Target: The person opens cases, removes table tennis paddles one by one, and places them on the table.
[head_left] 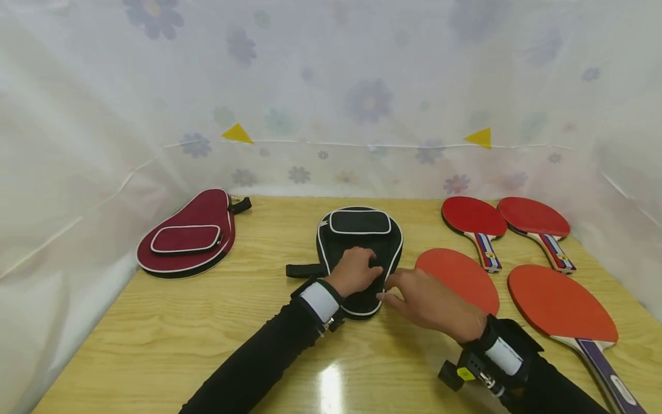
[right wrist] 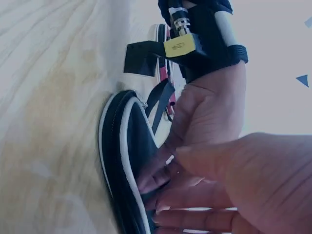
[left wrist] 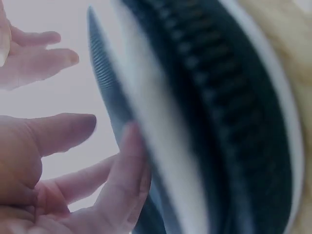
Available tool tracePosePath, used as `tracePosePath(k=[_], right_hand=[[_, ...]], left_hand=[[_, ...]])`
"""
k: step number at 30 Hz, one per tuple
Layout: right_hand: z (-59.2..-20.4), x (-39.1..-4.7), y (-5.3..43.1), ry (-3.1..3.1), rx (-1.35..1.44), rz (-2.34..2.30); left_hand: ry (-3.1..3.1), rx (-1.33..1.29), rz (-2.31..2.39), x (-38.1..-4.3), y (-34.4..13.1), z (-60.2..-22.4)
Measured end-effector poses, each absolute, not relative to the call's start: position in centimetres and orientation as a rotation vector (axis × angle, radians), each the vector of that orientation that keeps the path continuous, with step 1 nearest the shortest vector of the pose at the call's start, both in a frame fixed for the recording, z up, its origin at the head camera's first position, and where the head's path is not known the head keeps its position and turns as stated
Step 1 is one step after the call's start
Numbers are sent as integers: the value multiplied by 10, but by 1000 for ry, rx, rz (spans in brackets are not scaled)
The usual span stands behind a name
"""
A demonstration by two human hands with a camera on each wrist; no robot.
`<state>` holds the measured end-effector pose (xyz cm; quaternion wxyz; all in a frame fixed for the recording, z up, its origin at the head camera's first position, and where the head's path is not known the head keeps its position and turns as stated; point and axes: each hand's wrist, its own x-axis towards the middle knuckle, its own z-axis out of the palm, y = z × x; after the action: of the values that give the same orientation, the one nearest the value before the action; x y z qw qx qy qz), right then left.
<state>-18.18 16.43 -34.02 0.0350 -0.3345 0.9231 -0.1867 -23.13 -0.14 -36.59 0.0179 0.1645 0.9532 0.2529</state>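
Observation:
A black table tennis paddle case (head_left: 362, 250) with white piping lies in the middle of the table, its narrow end toward me and its pocket (head_left: 360, 222) at the far end. A black strap (head_left: 304, 271) sticks out from its left side. My left hand (head_left: 357, 269) is over the lower half of the case, fingers touching its face in the left wrist view. At the case's right edge is my right hand (head_left: 426, 302), its fingertips by the white piping and its fingers loosely extended. The zipper side of the case (left wrist: 214, 87) looms blurred in the left wrist view.
A dark red paddle case (head_left: 188, 237) with a black strap lies at the left. On the right are several red paddles, including a front one (head_left: 561, 302) with a purple handle and another (head_left: 457, 279) partly behind my right hand. A flowered curtain (head_left: 331, 98) hangs behind.

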Motion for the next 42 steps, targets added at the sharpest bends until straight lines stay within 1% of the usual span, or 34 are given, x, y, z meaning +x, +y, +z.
tracePosePath(k=[5, 11, 14, 18, 25, 33, 42], right_hand=[[-348, -177, 152, 2801, -1048, -499], [-362, -172, 143, 2710, -1064, -466], [-365, -171, 140, 2735, -1114, -467], [-367, -172, 135, 2773, -1108, -441], [-367, -173, 126, 2855, -1069, -319], [-369, -175, 125, 2887, -1074, -230], [-365, -179, 125, 2921, -1109, -133]], left_hand=[[2893, 617, 700, -232, -19, -360], [2867, 779, 543, -238, -54, -351], [2860, 789, 445, -243, -72, -349], [2835, 798, 328, -247, -87, -348], [2832, 813, 150, -247, -94, -345], [2879, 761, 179, -237, -100, -346], [2943, 822, 157, -227, -108, -350]])
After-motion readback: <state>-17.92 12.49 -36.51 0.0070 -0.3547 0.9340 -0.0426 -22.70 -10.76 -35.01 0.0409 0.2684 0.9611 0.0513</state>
